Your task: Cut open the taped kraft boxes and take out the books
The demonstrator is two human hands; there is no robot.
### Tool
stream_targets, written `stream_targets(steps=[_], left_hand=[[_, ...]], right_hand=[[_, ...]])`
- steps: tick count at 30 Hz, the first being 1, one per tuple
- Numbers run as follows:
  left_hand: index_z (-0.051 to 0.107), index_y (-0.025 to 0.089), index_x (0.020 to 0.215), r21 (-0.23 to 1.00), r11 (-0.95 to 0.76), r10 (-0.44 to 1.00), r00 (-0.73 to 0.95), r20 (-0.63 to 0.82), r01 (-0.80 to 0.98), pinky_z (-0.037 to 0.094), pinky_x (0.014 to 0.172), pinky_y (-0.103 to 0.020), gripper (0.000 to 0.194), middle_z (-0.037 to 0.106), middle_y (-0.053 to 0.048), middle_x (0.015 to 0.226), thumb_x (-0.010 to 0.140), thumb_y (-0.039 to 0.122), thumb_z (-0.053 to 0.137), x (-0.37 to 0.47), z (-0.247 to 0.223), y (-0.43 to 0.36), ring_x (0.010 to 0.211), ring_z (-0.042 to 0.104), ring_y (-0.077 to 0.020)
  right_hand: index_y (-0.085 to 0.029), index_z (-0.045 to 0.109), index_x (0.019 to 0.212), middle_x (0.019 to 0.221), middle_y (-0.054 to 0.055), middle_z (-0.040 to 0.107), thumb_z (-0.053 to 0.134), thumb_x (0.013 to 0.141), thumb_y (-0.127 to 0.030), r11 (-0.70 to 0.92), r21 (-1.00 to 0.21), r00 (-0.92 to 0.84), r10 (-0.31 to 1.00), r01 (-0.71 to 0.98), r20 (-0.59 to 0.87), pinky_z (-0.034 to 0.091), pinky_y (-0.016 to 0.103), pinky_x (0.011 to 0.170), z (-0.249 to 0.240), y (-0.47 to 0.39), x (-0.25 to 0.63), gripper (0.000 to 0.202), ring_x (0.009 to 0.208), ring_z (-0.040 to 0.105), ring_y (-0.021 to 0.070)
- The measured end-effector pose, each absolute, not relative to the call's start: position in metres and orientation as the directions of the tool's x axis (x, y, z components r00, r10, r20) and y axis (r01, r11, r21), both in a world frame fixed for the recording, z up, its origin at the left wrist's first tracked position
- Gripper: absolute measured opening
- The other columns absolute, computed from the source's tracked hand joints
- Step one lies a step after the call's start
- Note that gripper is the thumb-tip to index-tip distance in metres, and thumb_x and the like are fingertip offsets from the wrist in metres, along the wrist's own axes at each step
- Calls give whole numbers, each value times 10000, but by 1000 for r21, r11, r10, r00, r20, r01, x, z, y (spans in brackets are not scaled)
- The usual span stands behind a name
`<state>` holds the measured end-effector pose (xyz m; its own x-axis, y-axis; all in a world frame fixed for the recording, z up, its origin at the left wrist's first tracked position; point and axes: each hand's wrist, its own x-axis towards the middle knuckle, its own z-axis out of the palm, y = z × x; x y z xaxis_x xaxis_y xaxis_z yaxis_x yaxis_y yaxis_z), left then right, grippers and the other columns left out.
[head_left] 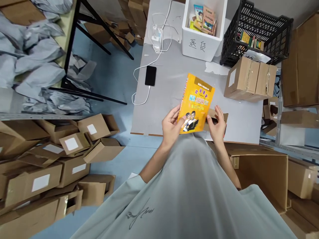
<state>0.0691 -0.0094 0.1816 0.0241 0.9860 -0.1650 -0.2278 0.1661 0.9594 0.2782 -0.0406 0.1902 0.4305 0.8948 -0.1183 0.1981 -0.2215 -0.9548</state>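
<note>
A yellow book (199, 104) with two figures on its cover is held up over the front edge of the grey table (164, 96). My left hand (171, 124) grips its lower left side, thumb on the cover and fingers behind. At the book's right edge is my right hand (216, 125), its thumb and fingers apart and the thumb close to or touching the edge. Behind the book and my right hand, a small open cardboard box (225, 117) shows in part.
A white bin (201, 44) of booklets and a black crate (276, 49) stand at the back. Taped boxes (245, 78) sit on the right, a phone (151, 76) with a cable on the left. A large open carton (261, 179) is beside me; cartons (41, 182) fill the lower left.
</note>
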Motion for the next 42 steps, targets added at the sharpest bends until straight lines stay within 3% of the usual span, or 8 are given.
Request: stream_targets(steps=[8, 13, 18, 23, 27, 32, 37, 42], left_hand=[[820, 270, 1404, 974, -203, 951, 256, 170, 105, 601, 1227, -524, 453, 825, -137, 1415, 1028, 522, 793, 78, 206, -35, 1353, 768, -327], [747, 220, 1500, 998, 3, 996, 93, -9, 70, 512, 1303, -566, 741, 722, -185, 1582, 946, 703, 843, 32, 197, -3, 1558, 624, -381], [882, 152, 1040, 899, 419, 851, 400, -340, -126, 670, 821, -398, 670, 867, -129, 1006, 821, 785, 907, 14, 192, 14, 971, 834, -333], [838, 172, 831, 942, 330, 926, 215, -311, -61, 530, 601, -299, 591, 740, -10, 726, 847, 761, 892, 32, 205, 8, 657, 687, -191], [887, 225, 945, 996, 18, 993, 115, -28, 88, 658, 864, -395, 390, 849, -58, 911, 1032, 585, 766, 59, 220, -2, 904, 811, -272], [876, 293, 1284, 959, -281, 884, 397, 245, 36, 644, 1164, -506, 296, 849, -102, 1368, 1036, 418, 772, 70, 227, -7, 1302, 803, -310], [751, 233, 1485, 996, 9, 992, 122, -20, 91, 648, 1108, -490, 607, 722, -177, 1586, 978, 548, 862, 40, 202, 21, 1388, 735, -339], [783, 185, 1355, 816, 552, 734, 562, -380, -169, 684, 963, -392, 730, 830, -174, 1346, 839, 670, 959, 29, 188, 23, 1161, 822, -332]], right_hand=[[-235, 730, 1316, 1309, 130, 826, 821, 928, -745, -207, -975, 333, 928, 87, -167, 682, 445, 1052, 229, -40, 216, 648, 1222, 791, 302], [-265, 732, 1300, 1312, 109, 850, 796, 953, -715, -270, -961, 383, 882, -66, -274, 677, 480, 1087, 238, -47, 232, 571, 1227, 810, 319], [-264, 743, 1363, 1346, 122, 848, 827, 953, -676, -280, -959, 361, 890, -46, -278, 646, 497, 1158, 239, -51, 251, 587, 1320, 783, 332], [-279, 663, 1539, 1612, 158, 694, 831, 930, -719, -249, -953, 444, 883, 171, -151, 565, 531, 1252, 223, -35, 252, 770, 1525, 639, 329], [-287, 653, 1580, 1613, 154, 692, 818, 959, -700, -189, -962, 288, 949, 196, -128, 587, 528, 1226, 230, -35, 228, 763, 1493, 668, 331], [-231, 797, 1200, 1222, 105, 872, 808, 937, -732, -276, -961, 419, 872, -11, -255, 667, 514, 1100, 238, -32, 227, 566, 1176, 824, 329], [-251, 794, 1236, 1183, 98, 893, 894, 844, -737, -374, -891, 354, 822, -256, -447, 697, 534, 1072, 228, -34, 258, 632, 1205, 841, 374], [-248, 793, 1289, 1218, 122, 886, 874, 858, -759, -435, -850, 317, 795, -296, -517, 709, 546, 1023, 222, -49, 268, 674, 1184, 843, 399]])
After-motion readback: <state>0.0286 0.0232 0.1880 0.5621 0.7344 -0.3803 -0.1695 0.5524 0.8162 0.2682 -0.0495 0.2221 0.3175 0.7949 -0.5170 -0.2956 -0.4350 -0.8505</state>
